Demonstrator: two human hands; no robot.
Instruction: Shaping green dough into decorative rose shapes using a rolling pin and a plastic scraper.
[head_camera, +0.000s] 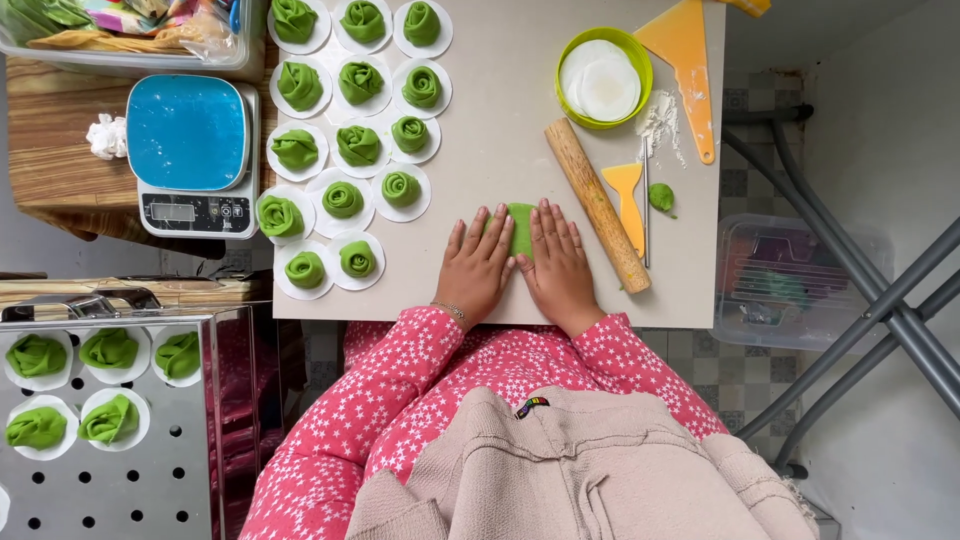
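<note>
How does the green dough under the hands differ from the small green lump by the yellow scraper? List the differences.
The green dough strip is long and flattened; the small green lump is rounded and much smaller. The strip lies under the left hand and right hand, both pressing flat on it; the lump lies untouched right of the rolling pin, next to the yellow scraper. Both are the same green and rest on the table.

Both hands lie flat on the desk (500, 150), the left hand (477, 268) and right hand (558, 268) side by side, pressing a green dough piece (521, 228) between them. A wooden rolling pin (597, 205) lies just right of the right hand. Rolled green dough spirals on white rounds (343, 200) fill the desk's left part, beside a blue-topped kitchen scale (192, 150).
</note>
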